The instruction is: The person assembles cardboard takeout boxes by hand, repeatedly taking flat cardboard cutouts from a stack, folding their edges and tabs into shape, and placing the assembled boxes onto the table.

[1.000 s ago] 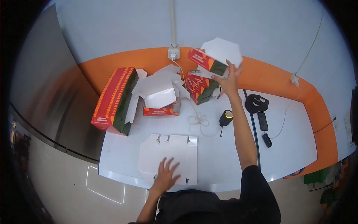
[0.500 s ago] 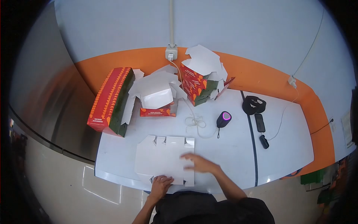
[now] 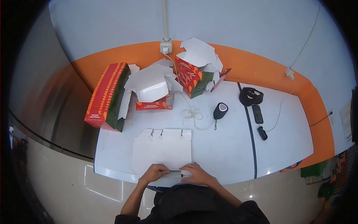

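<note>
A white cardboard box blank (image 3: 162, 151) lies flat on the table in front of me, with slots and flaps cut along its far edge. At its near edge, my left hand (image 3: 156, 173) pinches a front flap that is folded up a little. My right hand (image 3: 196, 174) is at the near right corner, its fingers closed on the small end flap. Both hands are close together, palms inward. The undersides of the flaps and some fingertips are hidden.
Behind the blank stand a red and green carton (image 3: 106, 97), stacked white and red cartons (image 3: 153, 87) and another open carton (image 3: 197, 74). To the right are a dark speaker (image 3: 220, 111), a coiled white cable (image 3: 192, 114), a black pouch (image 3: 250, 97) and a phone-like device (image 3: 257, 114).
My right hand has come down from above the blank to its near right corner. My left hand has shifted slightly up, and the near flap now stands raised. The speaker's light turned from purple to pale.
</note>
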Demonstrator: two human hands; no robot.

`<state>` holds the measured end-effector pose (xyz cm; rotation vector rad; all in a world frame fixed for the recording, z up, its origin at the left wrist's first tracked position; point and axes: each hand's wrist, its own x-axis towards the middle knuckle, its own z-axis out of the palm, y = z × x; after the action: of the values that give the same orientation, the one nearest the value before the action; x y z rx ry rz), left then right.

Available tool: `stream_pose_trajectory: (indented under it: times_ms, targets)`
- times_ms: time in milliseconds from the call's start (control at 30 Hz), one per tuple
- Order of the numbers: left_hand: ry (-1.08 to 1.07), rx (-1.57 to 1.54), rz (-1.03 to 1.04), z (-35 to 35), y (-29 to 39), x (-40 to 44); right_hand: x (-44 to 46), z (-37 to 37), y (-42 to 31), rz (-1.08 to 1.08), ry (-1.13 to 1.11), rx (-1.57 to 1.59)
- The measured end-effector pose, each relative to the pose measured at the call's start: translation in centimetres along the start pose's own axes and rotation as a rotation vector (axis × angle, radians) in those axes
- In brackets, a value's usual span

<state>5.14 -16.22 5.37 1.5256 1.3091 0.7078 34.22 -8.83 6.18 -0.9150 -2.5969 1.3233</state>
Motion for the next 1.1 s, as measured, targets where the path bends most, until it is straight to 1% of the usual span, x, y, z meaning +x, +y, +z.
stream_pose_trajectory:
  times_ms: [33,67,133,167,233,333,433,467,567,667,767,867,967,1000,1067,1100]
  targets:
    - [0.007,-0.036,-0.038,0.2,0.1,-0.1,-0.2,0.3,-0.2,-0.03,0.018,-0.012]
    - [-0.002,0.075,-0.014,0.4,0.2,-0.5,-0.3,0.6,-0.3,-0.06,0.034,-0.026]
    - [-0.009,0.297,0.036,0.8,0.5,-1.0,-0.2,1.9,0.6,-0.015,-0.038,-0.157]
    - [0.008,0.301,0.002,0.8,0.6,-0.9,-0.1,2.4,1.2,0.005,-0.076,-0.223]
    - [0.04,0.306,-0.074,0.8,1.2,-0.9,-0.2,2.4,0.9,-0.016,-0.047,-0.187]
    - [-0.019,-0.192,-0.122,0.1,-0.9,-0.3,-0.4,2.0,0.3,-0.05,0.002,-0.109]
    - [0.01,-0.436,-0.317,-1.4,-1.8,0.2,-0.4,1.4,0.1,-0.108,0.045,-0.051]
    - [0.053,-0.4,-0.369,-1.8,-1.8,0.2,-0.4,1.2,0.2,-0.13,0.06,-0.035]
    - [0.119,-0.355,-0.284,-2.6,0.6,-0.3,-1.1,-1.0,-2.3,-0.153,0.137,0.058]
    - [0.287,-0.341,-0.066,-3.0,3.6,-1.0,-0.6,-0.4,-1.0,-0.26,0.316,0.239]
    - [0.504,-0.277,-0.096,-2.4,6.3,-1.0,0.4,0.3,-1.1,-0.242,0.565,0.475]
    - [0.591,-0.286,-0.125,-0.5,8.1,-0.5,2.2,-1.3,-4.4,-0.334,0.75,0.168]
    - [0.521,-0.186,-0.074,1.0,8.3,-0.5,3.0,-2.3,-6.5,-0.291,0.747,-0.012]
    - [0.517,-0.155,-0.006,1.5,8.3,-0.3,3.2,-2.3,-6.4,-0.337,0.731,-0.071]
    - [0.502,-0.137,-0.054,2.0,8.7,-0.3,3.4,-2.1,-5.8,-0.425,0.69,-0.189]
    - [0.495,-0.129,-0.078,2.3,8.9,-0.3,3.4,-1.7,-5.3,-0.412,0.738,-0.115]
